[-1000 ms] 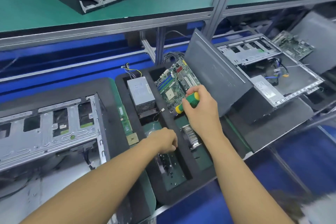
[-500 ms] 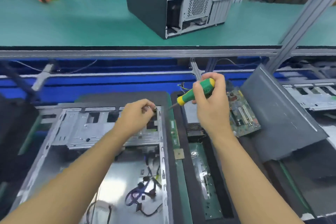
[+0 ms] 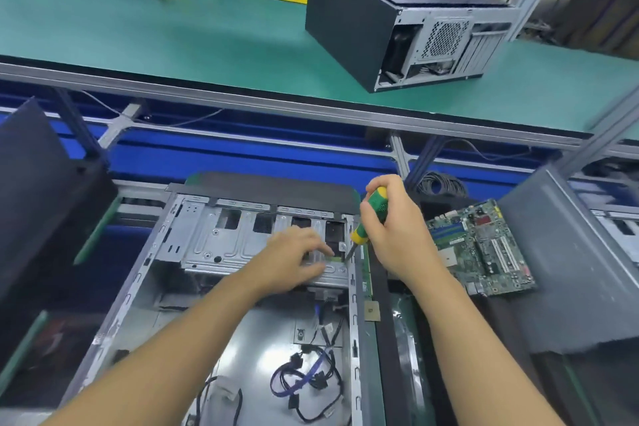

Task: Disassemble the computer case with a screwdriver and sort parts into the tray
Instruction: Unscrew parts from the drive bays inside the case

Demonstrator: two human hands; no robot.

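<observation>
The long green worktop point(image 3: 207, 28) is stretching across the back, carrying a closed black computer tower with a perforated silver rear point(image 3: 408, 21) that is waiting untouched. In front of the person, the open silver steel computer case point(image 3: 193, 287) is lying on its side, its floor already bare of a board. The dark foam-lined sorting tray point(image 3: 383, 287) is sitting just beside the case on its right edge, and the green motherboard point(image 3: 484, 249) is already lying out there beyond it, so I'd judge the big removals done. The silver drive cage point(image 3: 235, 245) at the case's far end is getting the attention now, and the blue and black cable bundle point(image 3: 307, 380) is lying loose on the case floor, not yet sorted.

The right hand point(image 3: 394, 232) is wrapping its grip tight around the green and yellow screwdriver point(image 3: 370, 218), angling the tip down at the cage's right corner. The left hand point(image 3: 297, 259) is pressing flat on the cage top, fingers spread and holding nothing, steadying it.

The screw itself is too small to make out, and I can't tell whether the tip is seated. The tray's compartments are running off the bottom edge, partly behind the right forearm, and the dark shapes at far left are cut off.
</observation>
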